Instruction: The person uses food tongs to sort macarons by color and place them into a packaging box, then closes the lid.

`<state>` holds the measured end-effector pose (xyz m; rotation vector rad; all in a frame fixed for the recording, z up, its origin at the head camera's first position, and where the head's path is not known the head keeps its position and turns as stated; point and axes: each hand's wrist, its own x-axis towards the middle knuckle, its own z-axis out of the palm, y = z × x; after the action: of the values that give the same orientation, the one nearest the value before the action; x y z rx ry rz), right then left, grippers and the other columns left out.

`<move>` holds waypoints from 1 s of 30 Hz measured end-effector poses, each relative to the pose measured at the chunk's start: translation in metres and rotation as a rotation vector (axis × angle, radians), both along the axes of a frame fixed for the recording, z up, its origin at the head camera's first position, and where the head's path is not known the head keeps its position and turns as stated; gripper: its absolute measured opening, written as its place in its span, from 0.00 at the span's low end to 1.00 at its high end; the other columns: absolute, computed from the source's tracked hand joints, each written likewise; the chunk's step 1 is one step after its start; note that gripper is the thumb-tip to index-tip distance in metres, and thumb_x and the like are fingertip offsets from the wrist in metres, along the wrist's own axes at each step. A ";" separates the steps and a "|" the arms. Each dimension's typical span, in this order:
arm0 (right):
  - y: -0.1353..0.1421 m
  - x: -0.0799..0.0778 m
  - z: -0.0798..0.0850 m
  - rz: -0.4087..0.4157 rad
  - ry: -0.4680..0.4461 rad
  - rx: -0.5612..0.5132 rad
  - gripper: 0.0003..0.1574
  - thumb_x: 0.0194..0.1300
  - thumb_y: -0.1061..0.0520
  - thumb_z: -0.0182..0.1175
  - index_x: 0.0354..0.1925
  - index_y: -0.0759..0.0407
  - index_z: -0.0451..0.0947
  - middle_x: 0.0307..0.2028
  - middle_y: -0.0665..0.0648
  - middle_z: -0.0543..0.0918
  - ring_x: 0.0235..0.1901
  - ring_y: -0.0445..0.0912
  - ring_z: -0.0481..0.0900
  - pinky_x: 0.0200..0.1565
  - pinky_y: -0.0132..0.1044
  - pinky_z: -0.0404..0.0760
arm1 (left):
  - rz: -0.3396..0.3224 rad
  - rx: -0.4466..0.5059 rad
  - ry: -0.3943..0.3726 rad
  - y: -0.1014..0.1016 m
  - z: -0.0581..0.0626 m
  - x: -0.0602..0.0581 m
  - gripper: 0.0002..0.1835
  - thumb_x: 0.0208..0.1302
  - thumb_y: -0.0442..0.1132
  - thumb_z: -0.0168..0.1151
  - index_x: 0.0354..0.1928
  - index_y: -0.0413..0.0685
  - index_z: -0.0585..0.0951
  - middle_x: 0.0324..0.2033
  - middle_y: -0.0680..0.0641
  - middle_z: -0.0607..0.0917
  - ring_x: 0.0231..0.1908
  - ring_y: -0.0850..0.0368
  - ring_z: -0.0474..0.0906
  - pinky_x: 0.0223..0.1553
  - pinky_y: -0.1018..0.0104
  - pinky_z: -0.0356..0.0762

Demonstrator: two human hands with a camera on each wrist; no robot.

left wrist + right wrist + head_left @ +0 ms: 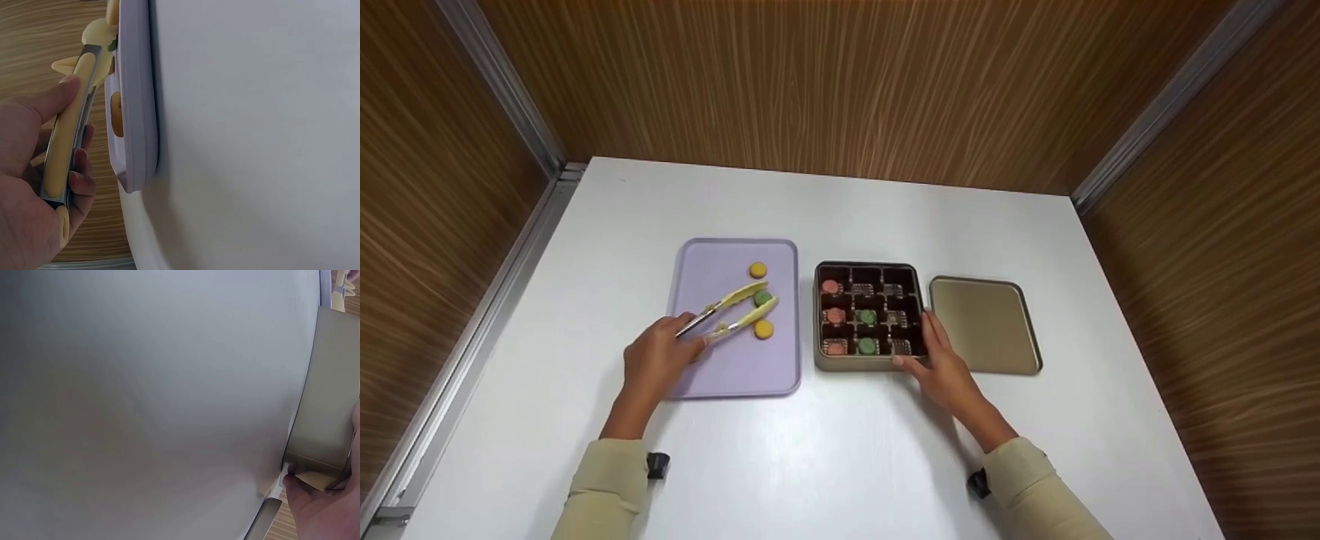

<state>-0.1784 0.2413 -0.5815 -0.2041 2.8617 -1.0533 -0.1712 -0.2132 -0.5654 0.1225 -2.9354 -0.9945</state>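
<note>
My left hand [660, 356] grips a pair of tongs [70, 124] with metal arms and yellow tips. In the head view the spread tips lie on either side of a green macaron [763, 298] on the lilac tray [720, 375]. Two yellow macarons lie near the tips, one [757, 270] behind and one [763, 329] in front. My right hand [949, 375] holds the front right corner of a square tin [855, 364], thumb at the front and fingers along the right side. Its dark divided insert holds pink macarons [835, 316] on the left and two green macarons [868, 346] in the middle column.
A gold-coloured lid [986, 322] lies just right of the tin, partly behind my right hand. All of this stands on a white table [825, 457]. Wood-patterned panels [810, 82] rise at the back and both sides.
</note>
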 end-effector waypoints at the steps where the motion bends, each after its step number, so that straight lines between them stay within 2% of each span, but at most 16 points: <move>1: 0.000 0.000 0.000 -0.002 0.002 -0.002 0.66 0.62 0.26 0.60 0.82 0.50 0.40 0.82 0.53 0.43 0.76 0.62 0.55 0.71 0.60 0.62 | 0.001 0.001 -0.003 0.000 0.000 0.000 0.28 0.63 0.46 0.68 0.64 0.47 0.79 0.56 0.39 0.83 0.58 0.37 0.79 0.50 0.36 0.73; 9: 0.000 0.001 0.002 0.006 -0.016 0.028 0.67 0.61 0.22 0.56 0.82 0.47 0.37 0.82 0.52 0.41 0.75 0.62 0.57 0.67 0.61 0.67 | 0.002 -0.008 -0.026 -0.001 0.001 0.002 0.28 0.64 0.48 0.67 0.65 0.48 0.79 0.56 0.39 0.83 0.56 0.38 0.79 0.49 0.36 0.72; 30: 0.001 0.000 -0.001 0.003 -0.018 0.009 0.67 0.61 0.22 0.57 0.82 0.48 0.38 0.82 0.51 0.41 0.76 0.61 0.56 0.69 0.61 0.64 | 0.012 -0.006 -0.010 -0.004 -0.003 0.007 0.28 0.64 0.46 0.68 0.64 0.46 0.79 0.55 0.37 0.84 0.54 0.36 0.81 0.48 0.39 0.74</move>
<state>-0.1784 0.2425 -0.5823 -0.1967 2.8483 -1.0367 -0.1642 -0.2171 -0.5682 0.1450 -2.9428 -0.9858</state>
